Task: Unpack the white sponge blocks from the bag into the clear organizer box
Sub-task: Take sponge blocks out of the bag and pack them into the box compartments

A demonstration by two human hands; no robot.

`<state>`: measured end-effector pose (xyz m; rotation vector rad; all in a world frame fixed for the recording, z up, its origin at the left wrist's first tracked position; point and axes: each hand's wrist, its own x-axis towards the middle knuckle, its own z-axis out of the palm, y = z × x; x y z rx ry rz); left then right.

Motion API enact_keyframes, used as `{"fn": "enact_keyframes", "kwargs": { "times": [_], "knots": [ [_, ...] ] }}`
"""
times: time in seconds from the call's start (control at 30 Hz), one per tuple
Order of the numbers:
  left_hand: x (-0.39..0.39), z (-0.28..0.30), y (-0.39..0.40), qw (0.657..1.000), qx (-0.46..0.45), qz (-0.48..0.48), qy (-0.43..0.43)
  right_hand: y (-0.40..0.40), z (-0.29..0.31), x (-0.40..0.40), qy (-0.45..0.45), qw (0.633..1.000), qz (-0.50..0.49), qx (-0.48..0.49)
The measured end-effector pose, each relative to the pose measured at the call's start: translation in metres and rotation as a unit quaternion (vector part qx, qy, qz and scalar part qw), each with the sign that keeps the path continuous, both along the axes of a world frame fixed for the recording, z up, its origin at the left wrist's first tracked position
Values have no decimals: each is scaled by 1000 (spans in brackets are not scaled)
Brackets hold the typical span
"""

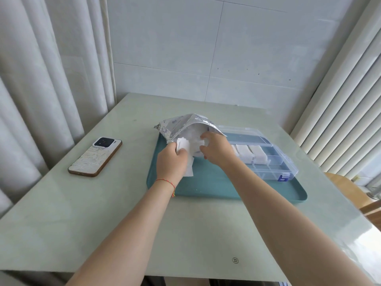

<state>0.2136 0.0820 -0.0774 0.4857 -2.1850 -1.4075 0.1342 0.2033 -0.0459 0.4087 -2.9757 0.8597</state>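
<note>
Left hand: left hand (172,162) pinches the lower lip of the foil bag (181,126), likely to keep its mouth open.
Right hand: right hand (216,148) reaches into the mouth, fingers curled on a white sponge block (192,141).
Bag: lies at the teal tray's (216,188) far left corner.
Blocks: plain white, soft-edged.
Organizer box (274,168): along the tray's right edge, lid back, several blocks already filed.
Phone (95,156): near the tabletop's left edge.
</note>
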Motion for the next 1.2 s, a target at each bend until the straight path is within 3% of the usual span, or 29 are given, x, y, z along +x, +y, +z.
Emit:
{"fn": "enact_keyframes", "kwargs": {
  "times": [0.13, 0.23, 0.37, 0.53, 0.7, 1.0, 1.2],
  "knots": [
    [1, 0, 0, 1000, 8, -5, 0, -1, -1, -2, 41, 999, -11, 22],
    [2, 1, 0, 1000, 19, -4, 2, 1, 6, 2, 44, 998, -17, -41],
    [1, 0, -1, 998, 56, -19, -1, 16, 21, 8, -23, 989, -10, -143],
    [2, 6, 7, 978, 205, -46, -10, 44, 38, 18, -138, 947, -26, -290],
    [-9, 21, 24, 934, 338, -109, -29, 70, 46, 23, -225, 893, 43, -388],
    [-29, 30, 49, 908, 370, -195, -41, 70, 29, 23, -193, 925, 51, -323],
    [-27, 13, 49, 931, 309, -190, -38, 67, 19, 28, -118, 963, 17, -240]
  ]
}}
